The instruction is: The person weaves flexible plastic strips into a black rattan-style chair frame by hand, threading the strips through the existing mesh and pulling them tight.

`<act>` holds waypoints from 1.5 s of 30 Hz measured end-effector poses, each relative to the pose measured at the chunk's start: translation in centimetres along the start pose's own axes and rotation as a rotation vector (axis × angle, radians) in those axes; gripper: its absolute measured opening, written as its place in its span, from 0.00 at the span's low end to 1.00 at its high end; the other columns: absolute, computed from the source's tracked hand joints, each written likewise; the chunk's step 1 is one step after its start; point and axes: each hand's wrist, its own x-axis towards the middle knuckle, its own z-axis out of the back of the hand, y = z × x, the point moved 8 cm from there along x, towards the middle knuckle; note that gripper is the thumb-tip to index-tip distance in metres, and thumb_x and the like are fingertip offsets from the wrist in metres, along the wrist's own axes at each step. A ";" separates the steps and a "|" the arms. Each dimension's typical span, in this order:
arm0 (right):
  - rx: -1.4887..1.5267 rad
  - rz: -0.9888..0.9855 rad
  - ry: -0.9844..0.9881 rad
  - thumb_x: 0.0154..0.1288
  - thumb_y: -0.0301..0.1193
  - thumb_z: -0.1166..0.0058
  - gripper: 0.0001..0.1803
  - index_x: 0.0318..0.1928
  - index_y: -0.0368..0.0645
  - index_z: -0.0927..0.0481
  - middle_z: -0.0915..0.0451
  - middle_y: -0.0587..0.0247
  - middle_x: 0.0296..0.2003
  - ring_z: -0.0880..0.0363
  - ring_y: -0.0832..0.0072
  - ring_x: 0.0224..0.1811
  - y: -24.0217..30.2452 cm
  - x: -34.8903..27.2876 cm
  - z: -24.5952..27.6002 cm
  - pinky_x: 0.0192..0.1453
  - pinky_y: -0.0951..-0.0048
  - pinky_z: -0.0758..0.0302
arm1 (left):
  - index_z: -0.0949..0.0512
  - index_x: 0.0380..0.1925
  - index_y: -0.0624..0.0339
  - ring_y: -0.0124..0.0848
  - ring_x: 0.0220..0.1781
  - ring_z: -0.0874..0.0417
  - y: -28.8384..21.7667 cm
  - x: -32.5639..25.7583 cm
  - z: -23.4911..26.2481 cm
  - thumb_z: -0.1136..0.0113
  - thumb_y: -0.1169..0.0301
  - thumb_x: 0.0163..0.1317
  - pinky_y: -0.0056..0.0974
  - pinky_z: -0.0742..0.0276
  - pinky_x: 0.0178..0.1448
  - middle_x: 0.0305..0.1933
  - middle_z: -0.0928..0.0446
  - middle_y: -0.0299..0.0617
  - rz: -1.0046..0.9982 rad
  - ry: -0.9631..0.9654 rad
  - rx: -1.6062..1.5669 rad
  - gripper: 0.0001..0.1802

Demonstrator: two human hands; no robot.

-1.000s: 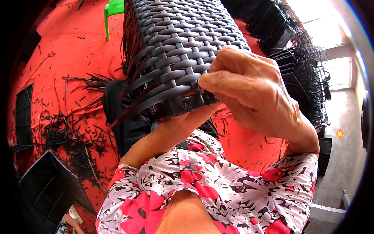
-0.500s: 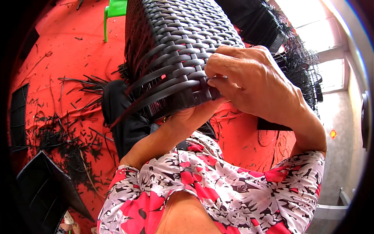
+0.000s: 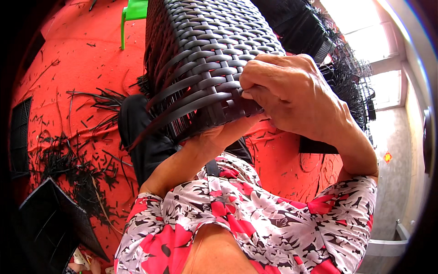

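A dark grey woven basket (image 3: 219, 59) of flat plastic strips lies tilted before me, one side facing up and its near edge toward my body. My right hand (image 3: 292, 91) is at the right end of that near edge. Its fingers are curled and its thumb pressed in, closed on a plastic weaving strip (image 3: 228, 86) of the outermost row. Two loose strip ends (image 3: 173, 112) curve away from the basket's left corner. From beneath, my left hand (image 3: 223, 133) reaches under the near edge; the basket hides its fingers.
Black strip scraps (image 3: 77, 169) litter the red floor covering (image 3: 82, 50). A green chair (image 3: 135, 11) stands at the far left. Black woven pieces with bristling strips (image 3: 349, 73) are piled at the right. A dark open container (image 3: 54, 223) stands at lower left, near another person's hand (image 3: 95, 266).
The basket has tipped slightly, showing more of its near edge. My right hand stays at the same spot, its thumb shifted a little. My left hand remains underneath.
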 end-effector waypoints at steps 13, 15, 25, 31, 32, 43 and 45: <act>0.036 -0.174 -0.062 0.54 0.18 0.47 0.04 0.32 0.37 0.24 0.27 0.60 0.25 0.23 0.67 0.26 -1.5 -2.6 0.1 0.29 0.70 0.26 | 0.30 0.53 0.55 0.29 0.53 0.27 -0.7 0.8 0.5 0.38 0.52 0.60 0.41 0.31 0.57 0.53 0.26 0.36 -0.049 -0.183 0.600 0.27; 0.085 -0.178 -0.074 0.54 0.18 0.46 0.04 0.33 0.35 0.22 0.26 0.60 0.26 0.22 0.71 0.27 -1.3 -2.9 0.1 0.30 0.73 0.25 | 0.29 0.53 0.54 0.31 0.53 0.27 0.1 1.1 -0.2 0.43 0.46 0.61 0.46 0.31 0.58 0.53 0.26 0.36 0.015 -0.153 0.223 0.28; 0.018 -0.026 -0.061 0.53 0.18 0.42 0.08 0.37 0.35 0.21 0.27 0.58 0.24 0.23 0.65 0.24 -0.2 -2.9 -0.2 0.27 0.70 0.28 | 0.27 0.52 0.52 0.33 0.59 0.29 0.2 0.9 1.7 0.50 0.46 0.66 0.51 0.35 0.64 0.55 0.26 0.38 0.086 -0.094 0.062 0.26; -0.051 0.006 0.092 0.47 0.18 0.43 0.10 0.34 0.37 0.23 0.30 0.58 0.24 0.26 0.60 0.22 -0.2 -1.7 -0.5 0.26 0.63 0.30 | 0.27 0.53 0.52 0.31 0.60 0.29 0.8 1.0 4.2 0.49 0.47 0.66 0.50 0.36 0.67 0.56 0.27 0.38 0.039 -0.168 0.263 0.25; -0.077 0.016 0.114 0.46 0.18 0.43 0.10 0.33 0.37 0.24 0.30 0.58 0.24 0.26 0.60 0.23 -0.3 -1.7 -0.6 0.27 0.62 0.30 | 0.28 0.53 0.53 0.32 0.61 0.29 0.5 0.8 4.6 0.49 0.47 0.66 0.49 0.36 0.67 0.57 0.27 0.38 0.014 -0.177 0.469 0.25; -0.119 0.027 0.190 0.47 0.20 0.42 0.07 0.30 0.38 0.26 0.27 0.58 0.25 0.24 0.60 0.27 -1.5 -0.8 -1.6 0.30 0.62 0.27 | 0.30 0.56 0.55 0.36 0.59 0.28 -0.3 1.9 4.7 0.50 0.39 0.61 0.48 0.34 0.64 0.57 0.26 0.42 -0.119 -0.152 1.201 0.35; -0.116 0.024 0.123 0.51 0.20 0.43 0.06 0.31 0.37 0.25 0.26 0.58 0.25 0.23 0.60 0.27 -2.2 -1.6 -1.7 0.29 0.63 0.27 | 0.30 0.56 0.56 0.34 0.58 0.27 0.0 2.1 5.7 0.49 0.42 0.62 0.46 0.33 0.64 0.56 0.27 0.43 -0.115 -0.190 1.094 0.33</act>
